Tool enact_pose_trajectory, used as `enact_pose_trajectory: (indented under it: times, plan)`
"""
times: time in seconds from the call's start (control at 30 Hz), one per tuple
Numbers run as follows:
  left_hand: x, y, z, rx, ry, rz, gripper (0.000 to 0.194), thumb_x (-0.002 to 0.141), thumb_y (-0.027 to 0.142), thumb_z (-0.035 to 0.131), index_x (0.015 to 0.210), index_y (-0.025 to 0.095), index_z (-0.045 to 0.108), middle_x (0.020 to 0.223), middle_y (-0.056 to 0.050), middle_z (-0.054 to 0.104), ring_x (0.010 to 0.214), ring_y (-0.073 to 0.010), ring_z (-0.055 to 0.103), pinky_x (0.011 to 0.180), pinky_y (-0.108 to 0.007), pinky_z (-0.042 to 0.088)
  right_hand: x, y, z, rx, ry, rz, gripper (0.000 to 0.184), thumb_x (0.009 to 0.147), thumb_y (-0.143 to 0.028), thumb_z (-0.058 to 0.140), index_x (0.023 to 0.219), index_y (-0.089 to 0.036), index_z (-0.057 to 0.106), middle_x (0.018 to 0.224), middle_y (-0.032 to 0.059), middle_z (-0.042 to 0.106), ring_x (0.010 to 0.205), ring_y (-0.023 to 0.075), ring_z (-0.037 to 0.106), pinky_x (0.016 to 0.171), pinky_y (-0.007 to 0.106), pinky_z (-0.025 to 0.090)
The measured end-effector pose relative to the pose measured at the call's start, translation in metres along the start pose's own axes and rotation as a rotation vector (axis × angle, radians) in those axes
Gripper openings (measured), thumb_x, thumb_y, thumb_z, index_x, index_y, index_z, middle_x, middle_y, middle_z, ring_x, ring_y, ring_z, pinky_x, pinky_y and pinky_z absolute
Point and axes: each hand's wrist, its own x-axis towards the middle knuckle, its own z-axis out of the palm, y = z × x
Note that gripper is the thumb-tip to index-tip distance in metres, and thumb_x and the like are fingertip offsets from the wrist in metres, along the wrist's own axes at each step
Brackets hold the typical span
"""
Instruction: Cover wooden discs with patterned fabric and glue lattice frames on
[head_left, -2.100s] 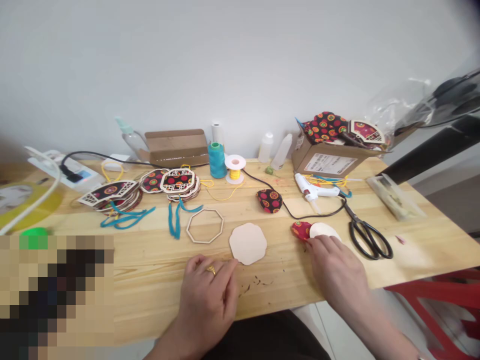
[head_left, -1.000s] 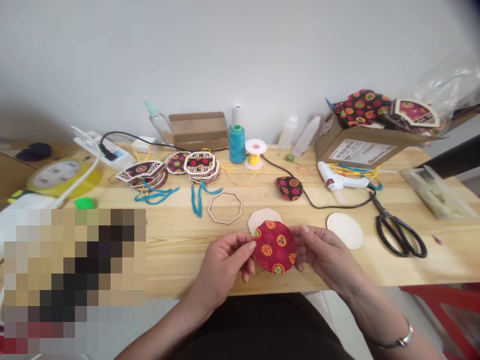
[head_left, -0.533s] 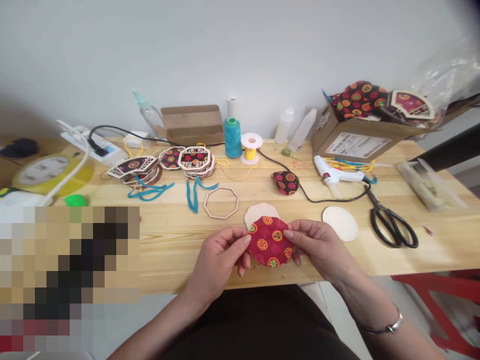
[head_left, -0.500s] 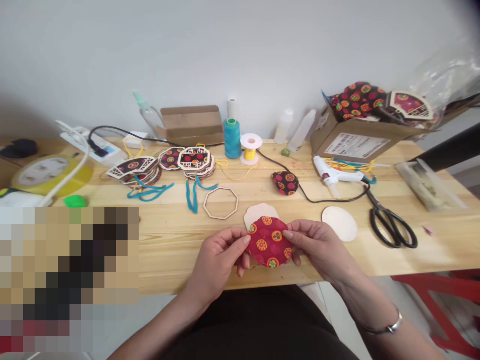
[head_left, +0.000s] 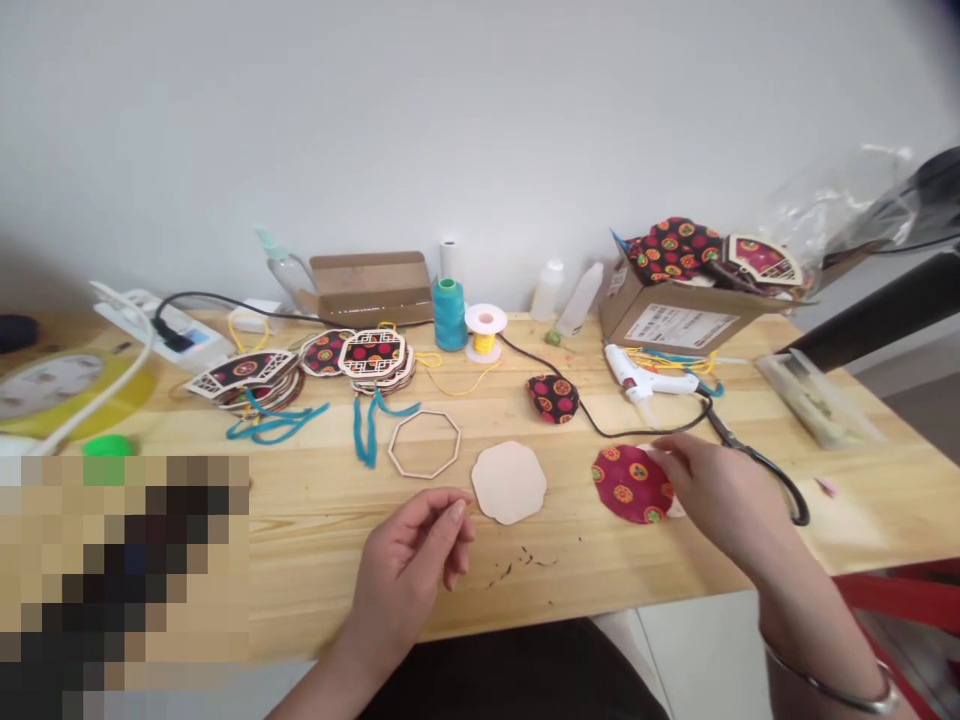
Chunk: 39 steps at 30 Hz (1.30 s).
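Note:
Between the thumb and fingers of my right hand (head_left: 716, 500) is the edge of a maroon floral fabric piece (head_left: 630, 484), round with a scalloped rim. It lies over a pale oval piece (head_left: 676, 503), which is mostly covered. My left hand (head_left: 424, 540) is curled, thumb against forefinger, with nothing visible in it. Just right of its fingertips, a pale scalloped board (head_left: 510, 483) lies flat on the table. A thin octagonal wooden frame (head_left: 424, 444) rests beyond my left hand.
Behind my right hand lie black-handled scissors (head_left: 780, 478) and a white glue gun (head_left: 649, 380). A dark patterned fabric piece (head_left: 553, 398) sits mid-table. Stacked wooden-framed ornaments (head_left: 373, 353), teal thread (head_left: 450, 318) and a packed carton (head_left: 675, 325) stand farther back. Dark scraps (head_left: 525, 562) lie near the front.
My right hand has carried the maroon fabric rightward, over the pale oval. My left hand has let go of it. The scalloped board is now uncovered, and the view has shifted slightly.

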Motion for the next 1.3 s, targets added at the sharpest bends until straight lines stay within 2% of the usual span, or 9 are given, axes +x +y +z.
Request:
enact_pose_trajectory:
  times: [0.1, 0.27, 0.53, 0.63, 0.77, 0.9, 1.0, 1.1, 1.3]
  plan:
    - [-0.002, 0.001, 0.005, 0.024, 0.044, 0.021, 0.020, 0.081, 0.035, 0.063, 0.085, 0.016, 0.064, 0.065, 0.000, 0.060, 0.048, -0.0087, 0.052, 0.040, -0.017, 0.040, 0.004, -0.010, 0.008, -0.256, 0.194, -0.096, 0.020, 0.085, -0.026, 0.052, 0.085, -0.019, 0.070, 0.084, 0.0101, 0.070, 0.064, 0.0226, 0.062, 0.055, 0.033, 0.040]
    - [-0.003, -0.004, 0.004, 0.050, 0.003, 0.026, 0.019, 0.082, 0.035, 0.062, 0.085, 0.017, 0.065, 0.066, 0.000, 0.061, 0.049, -0.0095, 0.054, 0.040, -0.018, 0.042, 0.004, -0.058, 0.040, -0.220, 0.212, -0.462, 0.020, 0.089, -0.027, 0.052, 0.093, -0.016, 0.067, 0.097, 0.0112, 0.069, 0.087, 0.0231, 0.063, 0.070, 0.031, 0.046]
    - [-0.003, -0.003, -0.005, 0.038, -0.239, 0.099, 0.024, 0.088, 0.031, 0.057, 0.105, 0.018, 0.067, 0.090, -0.008, 0.071, 0.074, -0.0158, 0.066, 0.068, -0.027, 0.054, 0.018, -0.080, 0.061, -0.430, 0.158, -0.470, 0.019, 0.083, -0.004, 0.048, 0.080, -0.012, 0.064, 0.076, 0.0114, 0.065, 0.068, 0.0208, 0.059, 0.052, 0.029, 0.036]
    - [-0.001, 0.001, -0.003, -0.173, -0.364, 0.008, 0.032, 0.089, 0.036, 0.056, 0.116, 0.021, 0.064, 0.117, -0.012, 0.066, 0.105, -0.0241, 0.063, 0.090, -0.036, 0.050, -0.002, -0.079, 0.050, -0.429, 0.254, -0.522, 0.022, 0.084, -0.004, 0.046, 0.075, -0.015, 0.063, 0.073, 0.0091, 0.063, 0.065, 0.0190, 0.057, 0.051, 0.029, 0.033]
    - [0.004, 0.005, 0.003, -0.506, -0.480, -0.118, 0.045, 0.086, 0.047, 0.056, 0.124, 0.022, 0.058, 0.132, -0.013, 0.056, 0.120, -0.0298, 0.054, 0.100, -0.045, 0.044, -0.048, -0.086, 0.038, -0.333, 0.504, -0.841, 0.019, 0.088, -0.007, 0.046, 0.086, -0.012, 0.065, 0.082, 0.0125, 0.066, 0.070, 0.0197, 0.057, 0.056, 0.031, 0.036]
    - [0.008, 0.008, 0.010, -0.531, -0.363, -0.133, 0.028, 0.087, 0.032, 0.060, 0.110, 0.017, 0.065, 0.112, -0.011, 0.068, 0.102, -0.0224, 0.064, 0.087, -0.034, 0.051, -0.075, -0.086, 0.042, -0.180, 0.319, -1.053, 0.020, 0.088, -0.007, 0.045, 0.094, -0.010, 0.065, 0.085, 0.0133, 0.068, 0.070, 0.0211, 0.057, 0.059, 0.034, 0.040]
    - [0.008, 0.009, 0.012, -0.529, -0.275, -0.165, 0.023, 0.086, 0.019, 0.059, 0.108, 0.015, 0.065, 0.103, -0.010, 0.071, 0.093, -0.0202, 0.067, 0.075, -0.028, 0.054, -0.069, -0.078, 0.047, 0.187, 0.184, -0.913, 0.015, 0.089, -0.015, 0.050, 0.095, -0.015, 0.063, 0.091, 0.0106, 0.068, 0.080, 0.0207, 0.060, 0.067, 0.034, 0.046]
    - [0.008, 0.010, 0.012, -0.552, -0.279, -0.196, 0.026, 0.086, 0.015, 0.058, 0.111, 0.014, 0.064, 0.104, -0.011, 0.071, 0.093, -0.0220, 0.067, 0.075, -0.031, 0.055, -0.050, -0.073, 0.046, 0.495, 0.035, -0.549, 0.018, 0.092, -0.024, 0.049, 0.099, -0.017, 0.063, 0.093, 0.0089, 0.068, 0.080, 0.0179, 0.061, 0.068, 0.031, 0.048]
    - [0.009, 0.012, 0.014, -0.524, -0.350, -0.234, 0.026, 0.085, 0.016, 0.060, 0.110, 0.013, 0.066, 0.101, -0.012, 0.072, 0.090, -0.0222, 0.068, 0.075, -0.033, 0.056, -0.025, -0.081, 0.041, 0.869, -0.490, -0.183, 0.023, 0.083, -0.039, 0.059, 0.084, -0.018, 0.068, 0.072, 0.0012, 0.066, 0.060, 0.0114, 0.053, 0.056, 0.026, 0.041]
